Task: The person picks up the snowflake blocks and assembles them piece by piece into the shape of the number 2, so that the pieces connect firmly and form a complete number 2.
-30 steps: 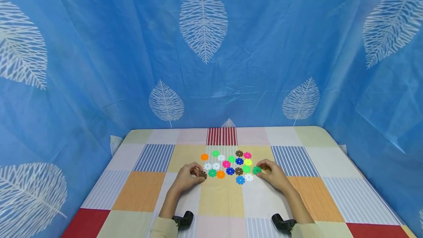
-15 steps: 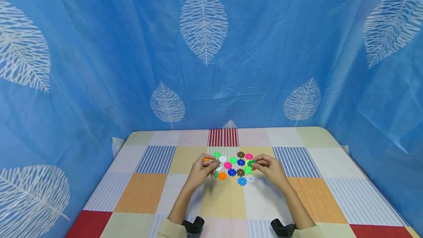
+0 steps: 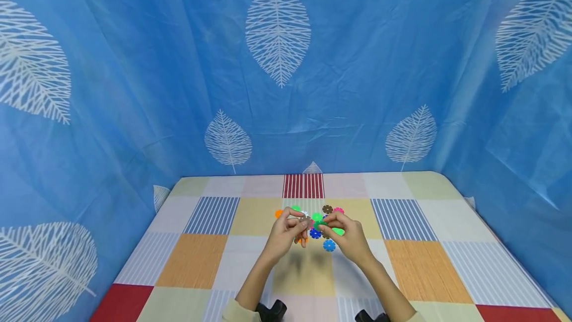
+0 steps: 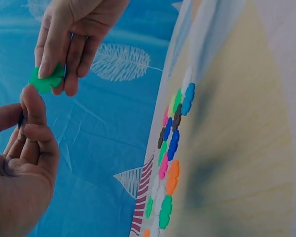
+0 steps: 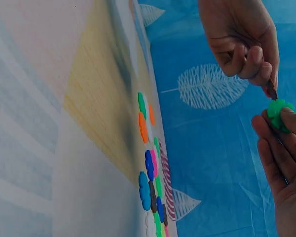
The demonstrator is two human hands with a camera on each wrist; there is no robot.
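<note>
Above the table my left hand pinches a brown notched disc between thumb and fingertips. My right hand pinches a green notched disc, seen clearly in the left wrist view as a green disc under the thumb. The two discs are close together, edge toward edge; whether they touch I cannot tell. In the right wrist view the brown disc shows only as a thin edge beside the green one. Several more discs lie on the table below, partly hidden by both hands.
Loose discs on the table include a light blue one, a dark blue one, a brown one and an orange one. A patchwork cloth covers the table. Blue leaf-print curtains stand behind and at both sides.
Both hands have lifted off the table and come together over the middle, the left moving right with the brown disc, the right moving left with the green disc.
</note>
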